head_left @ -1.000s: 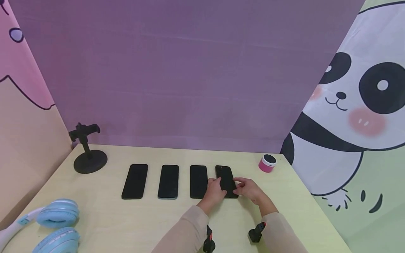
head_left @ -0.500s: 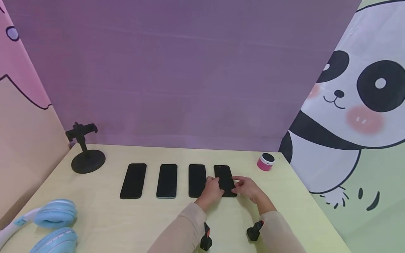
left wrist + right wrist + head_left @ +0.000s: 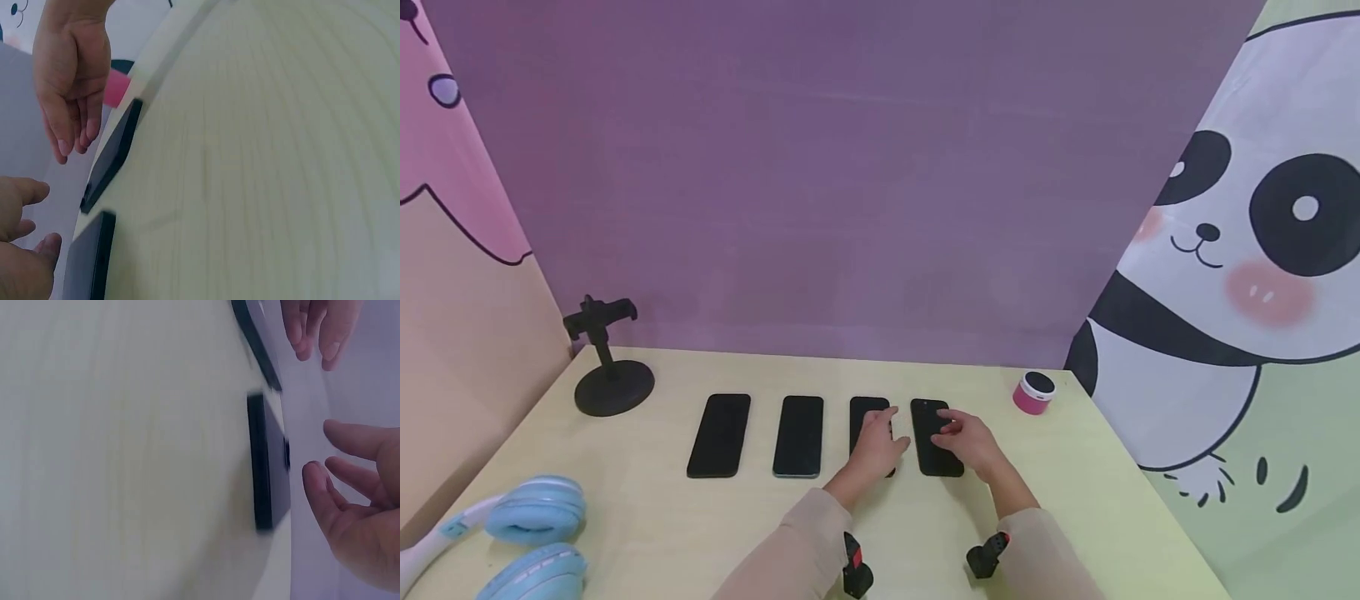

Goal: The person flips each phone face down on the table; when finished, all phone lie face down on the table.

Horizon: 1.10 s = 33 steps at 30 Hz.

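Four dark smartphones lie in a row on the table. My left hand (image 3: 874,446) hovers over the third phone (image 3: 865,408), covering part of it, with thumb and fingers apart. Over the rightmost phone (image 3: 931,454) is my right hand (image 3: 973,442), its fingers loosely bent and holding nothing. In the left wrist view both hands are above the phones, the rightmost phone (image 3: 115,153) lying flat below. The right wrist view shows a gap between my right fingertips and that phone (image 3: 265,465). Further left are the second phone (image 3: 798,437) and the leftmost phone (image 3: 718,436).
A black phone stand (image 3: 614,387) with a round base is at the back left of the table (image 3: 737,533). Light blue headphones (image 3: 535,510) lie at the front left. A small pink and white jar-like object (image 3: 1033,393) stands at the back right.
Both hands have come away from the rightmost phone's edges, which they touched before. My left hand has moved left over the third phone; my right hand has shifted slightly left and up.
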{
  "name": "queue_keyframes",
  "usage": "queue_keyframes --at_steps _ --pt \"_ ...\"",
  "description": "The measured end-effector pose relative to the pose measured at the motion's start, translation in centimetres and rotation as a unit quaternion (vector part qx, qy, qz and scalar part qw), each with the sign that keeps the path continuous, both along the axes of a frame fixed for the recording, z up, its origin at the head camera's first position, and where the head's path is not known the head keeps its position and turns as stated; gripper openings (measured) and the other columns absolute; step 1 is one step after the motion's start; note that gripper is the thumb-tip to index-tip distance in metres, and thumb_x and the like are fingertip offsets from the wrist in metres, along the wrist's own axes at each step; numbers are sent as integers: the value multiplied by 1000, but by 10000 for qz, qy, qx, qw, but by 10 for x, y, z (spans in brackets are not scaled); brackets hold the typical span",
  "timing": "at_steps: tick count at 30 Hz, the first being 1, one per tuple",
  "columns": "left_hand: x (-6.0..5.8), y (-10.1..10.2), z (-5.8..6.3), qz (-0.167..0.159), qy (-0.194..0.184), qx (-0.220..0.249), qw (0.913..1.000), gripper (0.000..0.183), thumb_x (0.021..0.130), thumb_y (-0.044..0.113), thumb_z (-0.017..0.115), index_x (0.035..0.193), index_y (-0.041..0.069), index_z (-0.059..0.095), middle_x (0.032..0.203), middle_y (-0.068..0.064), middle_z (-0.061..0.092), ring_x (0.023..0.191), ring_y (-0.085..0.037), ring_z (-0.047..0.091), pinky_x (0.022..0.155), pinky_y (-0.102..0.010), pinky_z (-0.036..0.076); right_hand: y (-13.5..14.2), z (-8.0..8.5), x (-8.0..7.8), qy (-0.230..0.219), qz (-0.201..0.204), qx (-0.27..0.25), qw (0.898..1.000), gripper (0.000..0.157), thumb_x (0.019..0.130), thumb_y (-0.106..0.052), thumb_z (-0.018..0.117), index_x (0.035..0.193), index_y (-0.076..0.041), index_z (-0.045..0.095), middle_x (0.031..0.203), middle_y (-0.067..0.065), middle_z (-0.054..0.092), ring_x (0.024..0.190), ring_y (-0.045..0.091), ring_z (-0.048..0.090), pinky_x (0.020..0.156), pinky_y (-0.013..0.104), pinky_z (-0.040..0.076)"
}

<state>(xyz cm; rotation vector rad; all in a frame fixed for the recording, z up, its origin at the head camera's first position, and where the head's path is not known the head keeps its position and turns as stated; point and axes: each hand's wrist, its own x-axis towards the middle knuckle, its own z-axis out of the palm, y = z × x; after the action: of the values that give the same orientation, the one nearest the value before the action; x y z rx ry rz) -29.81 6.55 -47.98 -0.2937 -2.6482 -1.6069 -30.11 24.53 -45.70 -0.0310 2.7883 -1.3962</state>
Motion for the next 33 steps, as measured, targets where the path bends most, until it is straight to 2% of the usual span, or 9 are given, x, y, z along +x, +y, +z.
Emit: queue_keyframes --at_steps 6,10,15,19,26,33 --pt "5 -31 -2 341 -126 75 9993 55 90 10 68 139 -3 47 133 -27 41 120 -40 48 99 -51 40 -34 2 2 -4 292 347 9990 50 88 -8 71 134 2 54 97 8 63 85 23 62 80 43 51" --pt "7 -40 -4 503 -279 -115 9983 56 89 10 69 139 -2 47 132 -28 42 121 -42 47 100 -53 40 -49 1 2 -76 346 636 9973 50 86 -10 73 133 0 56 97 7 64 81 21 62 74 39 52" --pt "10 -50 -6 593 -408 -356 9968 54 89 6 68 138 -4 47 126 -28 47 118 -42 50 98 -54 40 -59 -4 2 -271 319 885 9952 51 84 -11 75 132 -2 58 97 7 64 84 22 61 74 40 51" --pt "15 -55 -6 477 -550 -270 9970 51 89 2 67 136 -7 48 120 -29 51 114 -42 52 98 -54 41 -65 -7 4 -378 306 697 9964 50 84 -8 74 130 1 58 94 7 63 79 20 61 71 38 50" --pt "19 -55 -8 295 -673 -210 9971 42 89 -3 65 129 -9 54 113 -26 53 111 -40 54 96 -52 43 -72 -7 11 -692 128 -263 9972 48 82 7 68 128 8 56 89 10 60 71 18 61 69 33 54" --pt "17 -58 -10 360 -748 -62 9965 40 88 -10 63 127 -8 57 102 -16 52 99 -32 55 91 -47 47 -78 -8 8 -518 -50 -351 9980 44 79 11 68 123 8 61 91 13 63 69 17 60 66 32 54"
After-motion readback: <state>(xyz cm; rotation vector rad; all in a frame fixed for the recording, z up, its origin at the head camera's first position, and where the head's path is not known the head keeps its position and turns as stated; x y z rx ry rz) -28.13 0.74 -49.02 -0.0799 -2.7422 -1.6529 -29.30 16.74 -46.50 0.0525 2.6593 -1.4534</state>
